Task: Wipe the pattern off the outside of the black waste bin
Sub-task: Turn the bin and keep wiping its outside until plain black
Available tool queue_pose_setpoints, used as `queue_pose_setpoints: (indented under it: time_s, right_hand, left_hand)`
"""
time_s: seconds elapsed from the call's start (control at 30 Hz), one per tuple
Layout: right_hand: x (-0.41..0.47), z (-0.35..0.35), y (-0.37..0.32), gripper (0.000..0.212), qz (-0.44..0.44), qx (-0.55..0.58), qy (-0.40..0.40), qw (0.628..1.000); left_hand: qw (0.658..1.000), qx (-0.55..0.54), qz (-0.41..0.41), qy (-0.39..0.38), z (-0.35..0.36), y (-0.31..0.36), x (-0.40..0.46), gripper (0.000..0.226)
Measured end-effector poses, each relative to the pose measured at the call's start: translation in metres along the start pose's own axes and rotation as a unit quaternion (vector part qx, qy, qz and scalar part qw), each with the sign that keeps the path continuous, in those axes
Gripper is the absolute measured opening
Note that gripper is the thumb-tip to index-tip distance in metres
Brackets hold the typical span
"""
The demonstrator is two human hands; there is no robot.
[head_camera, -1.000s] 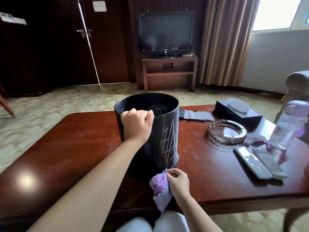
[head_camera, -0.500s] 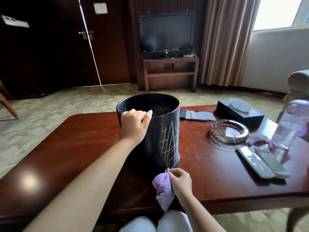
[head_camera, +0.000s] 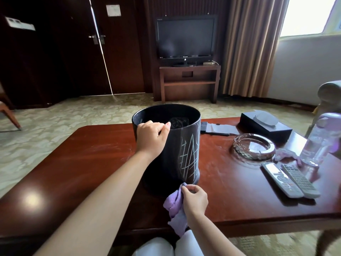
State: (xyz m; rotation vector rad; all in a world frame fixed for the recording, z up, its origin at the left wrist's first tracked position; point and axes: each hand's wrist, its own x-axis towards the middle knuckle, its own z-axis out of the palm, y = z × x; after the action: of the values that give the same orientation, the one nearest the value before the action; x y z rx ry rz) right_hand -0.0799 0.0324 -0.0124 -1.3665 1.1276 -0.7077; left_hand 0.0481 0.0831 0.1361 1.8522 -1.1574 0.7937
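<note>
Black waste bin (head_camera: 166,156) is standing upright mid desk (head_camera: 92,163), white scratchy pattern (head_camera: 189,159) facing right-near. Left hand (head_camera: 151,139) is gripping the near rim, fingers curled over it. Right hand (head_camera: 194,199) is clutching a purple cloth (head_camera: 175,207) at the bin's base (cloth touching the bin foot). Right of the bin: glass ashtray (head_camera: 253,145), two remotes (head_camera: 289,180), water bottle (head_camera: 322,139), black tissue box (head_camera: 265,124) sitting farther.
</note>
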Motion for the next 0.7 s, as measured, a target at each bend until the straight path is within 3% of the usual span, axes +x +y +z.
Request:
queue_pose_setpoints:
  time_s: [0.1, 0.27, 0.4, 0.47, 0.57, 0.7]
  right_hand:
    - [-0.012, -0.001, -0.013, 0.003, -0.026, 0.059, 0.044, 0.997]
    - [-0.037, -0.003, -0.066, 0.011, -0.193, 0.143, 0.040, 0.970]
    - [-0.043, -0.005, -0.109, 0.017, -0.297, 0.168, 0.061, 0.938]
    - [-0.040, -0.007, -0.127, 0.018, -0.351, 0.154, 0.072, 0.921]
    - [-0.032, -0.007, -0.148, 0.019, -0.405, 0.047, 0.052, 0.912]
    - [-0.019, -0.007, -0.145, 0.019, -0.413, -0.027, 0.040, 0.909]
  left_hand:
    - [1.000, -0.015, -0.016, -0.015, -0.003, 0.000, 0.002, 0.056]
    - [0.994, -0.051, -0.063, -0.066, -0.011, -0.005, 0.006, 0.054]
    - [0.980, -0.105, -0.146, -0.089, -0.014, -0.001, 0.009, 0.029]
    - [0.972, -0.128, -0.176, -0.092, -0.016, 0.002, 0.011, 0.024]
    - [0.969, -0.133, -0.186, -0.091, -0.018, 0.004, 0.012, 0.027]
    - [0.970, -0.134, -0.184, -0.085, -0.016, 0.004, 0.011, 0.027]
